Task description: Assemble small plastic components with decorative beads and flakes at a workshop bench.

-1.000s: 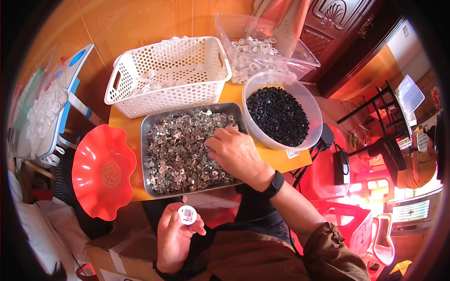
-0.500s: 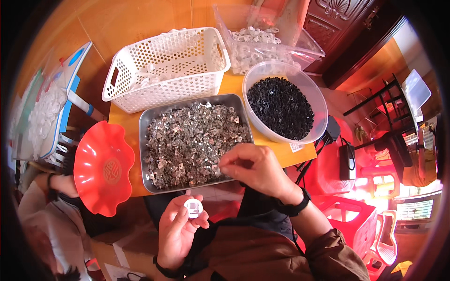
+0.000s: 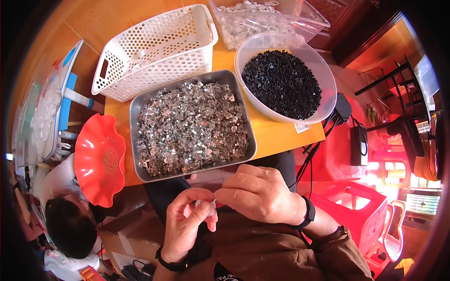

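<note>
Over my lap, just before the table's front edge, my left hand (image 3: 185,225) pinches a small white round plastic part (image 3: 209,206), partly hidden by the fingers. My right hand (image 3: 262,196) meets it, thumb and fingertips pressed together at the part's upper edge. Whatever those right fingertips hold is too small and covered to make out. Beyond both hands lies a metal tray (image 3: 253,143) filled with small shiny metal pieces (image 3: 192,126). To its right stands a translucent round tub (image 3: 332,96) of small black pieces (image 3: 281,84).
Behind the tray stand a white perforated basket (image 3: 164,70) and a clear box (image 3: 295,21), both with white parts. A red scalloped dish (image 3: 93,159) is at the left, near another person (image 3: 70,227). Black cables (image 3: 309,164) hang at the right, by a red stool (image 3: 351,201).
My right hand has come from the tray down to my left hand, and its fingers now meet at the white part. The view has shifted, and the person at left has leaned into sight.
</note>
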Demonstrator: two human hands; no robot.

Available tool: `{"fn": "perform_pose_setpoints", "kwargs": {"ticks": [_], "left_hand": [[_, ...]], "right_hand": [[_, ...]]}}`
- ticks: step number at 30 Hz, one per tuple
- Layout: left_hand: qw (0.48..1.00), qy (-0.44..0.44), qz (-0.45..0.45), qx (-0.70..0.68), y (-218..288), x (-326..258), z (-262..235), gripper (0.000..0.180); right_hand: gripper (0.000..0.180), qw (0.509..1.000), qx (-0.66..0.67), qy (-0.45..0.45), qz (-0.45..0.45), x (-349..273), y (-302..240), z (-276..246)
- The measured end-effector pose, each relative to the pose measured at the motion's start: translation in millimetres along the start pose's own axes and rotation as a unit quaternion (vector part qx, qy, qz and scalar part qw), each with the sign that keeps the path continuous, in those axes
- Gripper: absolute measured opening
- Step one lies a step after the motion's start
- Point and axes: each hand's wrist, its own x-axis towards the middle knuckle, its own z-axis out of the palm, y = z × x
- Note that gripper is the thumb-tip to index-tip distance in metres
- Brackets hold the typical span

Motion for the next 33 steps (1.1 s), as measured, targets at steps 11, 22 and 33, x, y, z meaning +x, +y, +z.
{"fn": "perform_pose_setpoints", "kwargs": {"ticks": [11,22,33], "left_hand": [[0.994,-0.045,-0.037,-0.090,-7,2,-4,0.020],[0.999,0.034,0.011,-0.004,-6,1,3,0.019],[0.998,0.007,0.003,-0.057,-1,-2,6,0.030]], "right_hand": [[0.023,0.978,0.171,0.079,0.090,-9,3,15],[0.024,0.964,0.188,0.061,0.180,-18,-12,26],[0.018,0.968,0.176,0.118,0.135,-19,-2,25]]}}
